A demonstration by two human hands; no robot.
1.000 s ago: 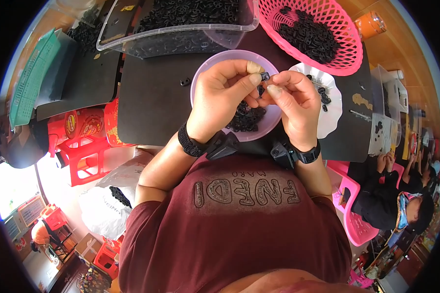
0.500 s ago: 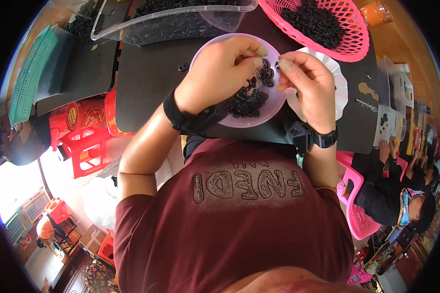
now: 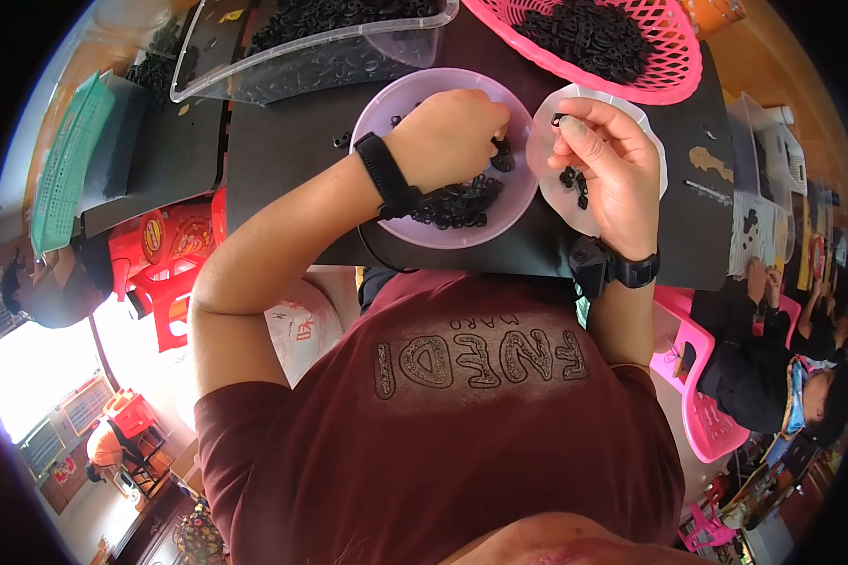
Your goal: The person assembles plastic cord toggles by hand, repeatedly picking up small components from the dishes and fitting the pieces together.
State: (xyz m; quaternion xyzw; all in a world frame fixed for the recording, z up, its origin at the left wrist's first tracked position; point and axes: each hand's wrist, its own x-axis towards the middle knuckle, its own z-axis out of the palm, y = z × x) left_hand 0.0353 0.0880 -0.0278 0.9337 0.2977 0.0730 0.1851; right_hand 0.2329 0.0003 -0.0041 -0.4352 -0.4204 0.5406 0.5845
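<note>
Our hands were close together; now they are apart, so each works alone. Our left hand [image 3: 448, 141] is over the purple bowl [image 3: 513, 202], by the black bits [image 3: 457, 204]; we can't tell its grip. Our right hand [image 3: 617, 165] pinches one small black piece [image 3: 558, 120] over the white dish [image 3: 551, 169]. We count one bowl, one dish, one far pink basket [image 3: 676, 80], one far clear tub [image 3: 377, 64].

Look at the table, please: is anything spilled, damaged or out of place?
Small black parts lie loose on the dark table, left of the purple bowl, while most others are contained. Right of the white plate is an irregular tan patch; I cannot tell whether it is damage or scrap.
</note>
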